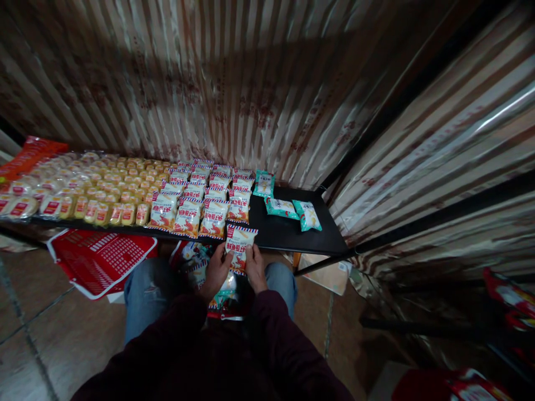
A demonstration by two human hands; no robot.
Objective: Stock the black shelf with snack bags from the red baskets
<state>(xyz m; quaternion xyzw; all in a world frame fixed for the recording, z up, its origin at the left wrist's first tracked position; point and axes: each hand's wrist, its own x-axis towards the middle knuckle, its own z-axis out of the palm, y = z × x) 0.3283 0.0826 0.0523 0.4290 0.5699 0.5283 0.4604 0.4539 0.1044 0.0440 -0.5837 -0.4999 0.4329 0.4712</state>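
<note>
Taking the black shelf (288, 236) as landmark: along its left lie small yellow-wrapped snacks (119, 192), then rows of shrimp-print packets (187, 216). At its front edge, left hand (218, 270) and right hand (256, 266) together grip one snack bag (241, 248) (red lettering upward). Three teal packets (310, 215) lie on its right.

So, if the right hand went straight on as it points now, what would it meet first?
Past the snack bag it holds, the right hand would probably meet the black shelf's front edge or, if high enough, the nearest orange-and-white bag; its height is unclear.
</note>
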